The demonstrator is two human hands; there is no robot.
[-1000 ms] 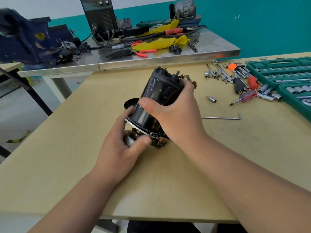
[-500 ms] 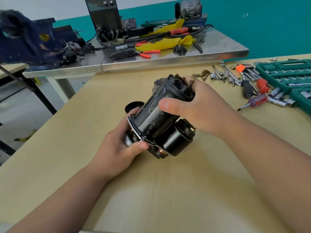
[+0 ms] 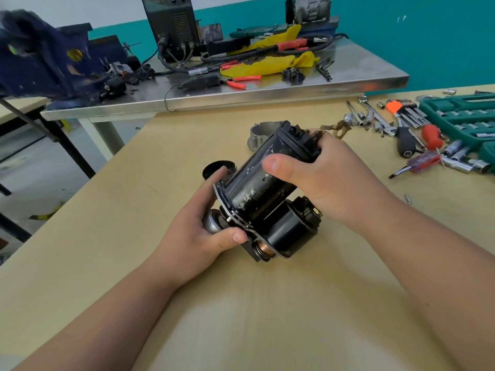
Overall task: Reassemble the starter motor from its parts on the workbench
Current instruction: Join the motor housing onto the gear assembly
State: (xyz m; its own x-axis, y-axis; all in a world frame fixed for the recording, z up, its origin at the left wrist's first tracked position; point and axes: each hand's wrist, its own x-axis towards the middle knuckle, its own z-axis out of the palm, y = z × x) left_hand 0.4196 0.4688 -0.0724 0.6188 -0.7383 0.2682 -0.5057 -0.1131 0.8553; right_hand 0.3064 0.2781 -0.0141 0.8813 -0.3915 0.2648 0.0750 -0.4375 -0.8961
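Plainly the job was partway through. The starter motor [image 3: 257, 191] was tilted low over the workbench [image 3: 241, 317]; whether it touched the top I could not tell. The left hand [image 3: 195, 236] was curled round its lower, gear end, thumb pressed on the flange. The right hand [image 3: 332, 183] gripped the upper end, thumb laid across the body. Body and solenoid [image 3: 292, 228] sat joined on one plate, so that much looked done. The top end seemed uncovered, and a black cap [image 3: 217, 167] and a silver housing [image 3: 258, 137] lay on the bench behind, so I judged those yet to be fitted. To the right, the green socket case [image 3: 460, 124] lay open with sockets [image 3: 464, 113] in its slots, and others lay loose beside it.
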